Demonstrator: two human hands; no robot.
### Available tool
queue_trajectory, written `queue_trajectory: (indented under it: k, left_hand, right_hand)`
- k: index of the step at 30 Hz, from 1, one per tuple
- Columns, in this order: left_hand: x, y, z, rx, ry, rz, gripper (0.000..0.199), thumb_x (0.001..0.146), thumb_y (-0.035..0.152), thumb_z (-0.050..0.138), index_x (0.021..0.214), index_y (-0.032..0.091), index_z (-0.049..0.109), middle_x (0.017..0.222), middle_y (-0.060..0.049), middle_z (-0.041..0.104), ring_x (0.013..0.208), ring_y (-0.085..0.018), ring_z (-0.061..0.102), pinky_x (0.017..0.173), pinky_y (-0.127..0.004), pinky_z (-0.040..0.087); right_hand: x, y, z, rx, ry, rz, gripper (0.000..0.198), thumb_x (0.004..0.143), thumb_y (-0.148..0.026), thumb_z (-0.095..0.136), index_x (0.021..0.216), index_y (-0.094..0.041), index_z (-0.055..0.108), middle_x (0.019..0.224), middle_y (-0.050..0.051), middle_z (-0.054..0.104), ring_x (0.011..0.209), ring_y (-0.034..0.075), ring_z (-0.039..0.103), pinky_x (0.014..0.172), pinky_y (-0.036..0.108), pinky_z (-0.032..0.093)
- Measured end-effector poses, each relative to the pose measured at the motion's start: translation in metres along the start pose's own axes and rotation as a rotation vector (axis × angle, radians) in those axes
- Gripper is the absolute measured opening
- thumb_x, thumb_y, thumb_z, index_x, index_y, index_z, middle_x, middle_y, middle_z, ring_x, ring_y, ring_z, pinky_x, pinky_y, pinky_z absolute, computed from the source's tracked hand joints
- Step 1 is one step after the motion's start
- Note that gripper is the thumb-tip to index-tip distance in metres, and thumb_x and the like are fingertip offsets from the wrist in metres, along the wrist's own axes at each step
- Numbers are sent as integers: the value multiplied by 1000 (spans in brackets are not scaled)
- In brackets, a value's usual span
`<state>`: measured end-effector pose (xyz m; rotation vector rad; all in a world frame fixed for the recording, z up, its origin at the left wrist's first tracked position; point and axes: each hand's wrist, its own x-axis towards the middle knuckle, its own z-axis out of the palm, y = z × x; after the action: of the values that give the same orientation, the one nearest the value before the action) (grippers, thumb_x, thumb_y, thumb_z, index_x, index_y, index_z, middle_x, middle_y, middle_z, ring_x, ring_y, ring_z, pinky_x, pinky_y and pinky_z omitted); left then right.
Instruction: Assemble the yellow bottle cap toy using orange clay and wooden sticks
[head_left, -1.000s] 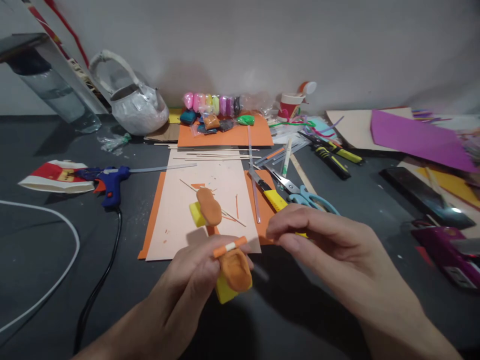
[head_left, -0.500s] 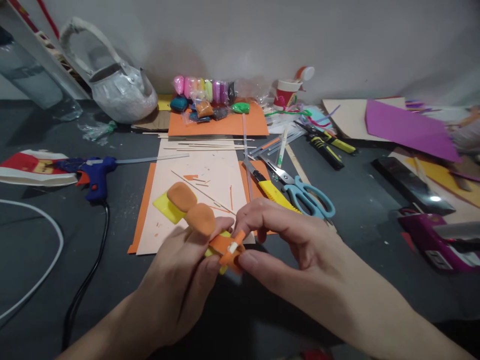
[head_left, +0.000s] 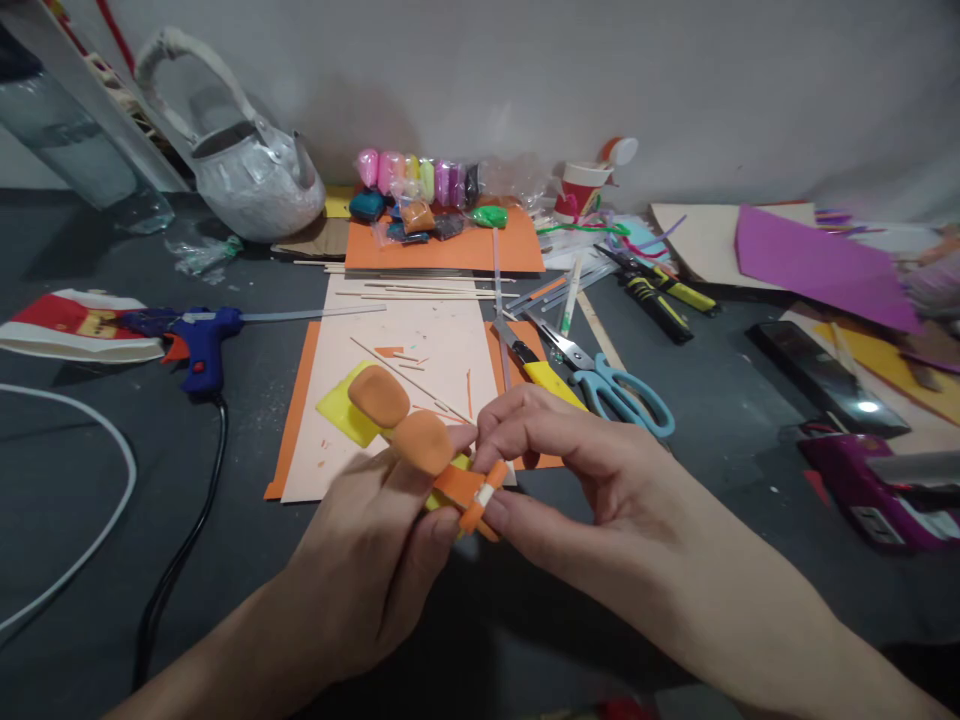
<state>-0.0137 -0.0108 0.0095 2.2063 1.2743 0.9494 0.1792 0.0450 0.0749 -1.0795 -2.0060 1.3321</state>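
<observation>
Between my two hands is a small orange clay figure point(head_left: 421, 442) with two rounded orange lobes and yellow parts underneath. My left hand point(head_left: 375, 545) is closed around its middle, the thumb pressed near the right end. At that end sits a short orange roll with a white band point(head_left: 484, 493). My right hand point(head_left: 577, 480) pinches this end between thumb and bent forefinger; the fingertips partly hide it. A yellow piece point(head_left: 346, 405) shows left of the lobes; whether it is joined to the figure I cannot tell. Below the hands lies a pale sheet point(head_left: 300, 470) with orange scraps and thin sticks.
A blue glue gun point(head_left: 201, 345) with a cord lies left, near a silver kettle point(head_left: 259, 195). Blue-handled scissors point(head_left: 634, 395) and a yellow cutter point(head_left: 551, 380) lie just beyond my right hand. Colourful clay packs point(head_left: 420, 180) stand behind; a phone point(head_left: 817, 370) and purple tool point(head_left: 874, 490) are right.
The view has shifted slightly. The right end of the figure, blurred before, now shows more clearly, with the banded roll tilted a little differently. Both hands keep hold of the figure.
</observation>
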Motion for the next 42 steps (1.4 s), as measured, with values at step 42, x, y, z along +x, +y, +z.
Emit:
queue_trajectory:
  k: [42]
  left_hand:
    - [-12, 0, 0, -348, 31, -340, 40, 108, 34, 42, 146, 32, 55, 147, -3, 63, 138, -24, 54, 117, -39, 44]
  right_hand:
    - [-12, 2, -3, -316, 279, -356, 21, 95, -11, 63, 102, -27, 74, 104, -2, 71, 97, 9, 67, 84, 22, 53]
